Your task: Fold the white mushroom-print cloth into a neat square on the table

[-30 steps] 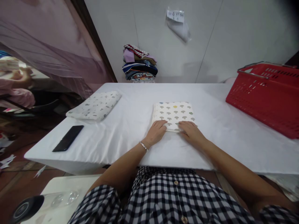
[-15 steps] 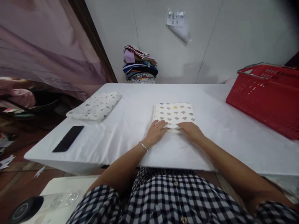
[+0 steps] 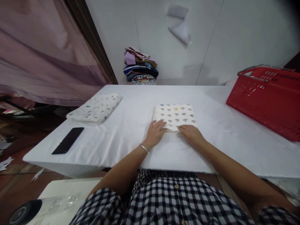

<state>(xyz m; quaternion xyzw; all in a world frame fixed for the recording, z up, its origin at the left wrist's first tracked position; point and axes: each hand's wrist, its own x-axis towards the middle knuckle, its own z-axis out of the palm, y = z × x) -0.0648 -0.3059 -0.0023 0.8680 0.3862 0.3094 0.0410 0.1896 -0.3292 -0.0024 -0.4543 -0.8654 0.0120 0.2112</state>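
Note:
A folded white cloth (image 3: 177,116) printed with grey mushrooms, a few of them coloured, lies flat on the table in front of me. My left hand (image 3: 155,133) rests on its near left corner, fingers stretched out and slightly spread. Along the near edge, toward the right corner, my right hand (image 3: 191,134) lies with its fingers extended flat on the fabric. Both thumbs are at or below the near edge and hard to make out. The layers of the fold show along that edge between the hands.
The white-covered table (image 3: 131,137) also bears another folded printed cloth (image 3: 98,107) and a black phone (image 3: 67,140) at left. A red basket (image 3: 269,100) stands at right. Behind the table is a stack of folded fabrics (image 3: 140,67). A clear bottle (image 3: 55,203) lies lower left.
The near edge of the mushroom cloth lies a little flatter. My right fingers have settled slightly onto it, and the left hand has barely shifted. The view has tilted slightly.

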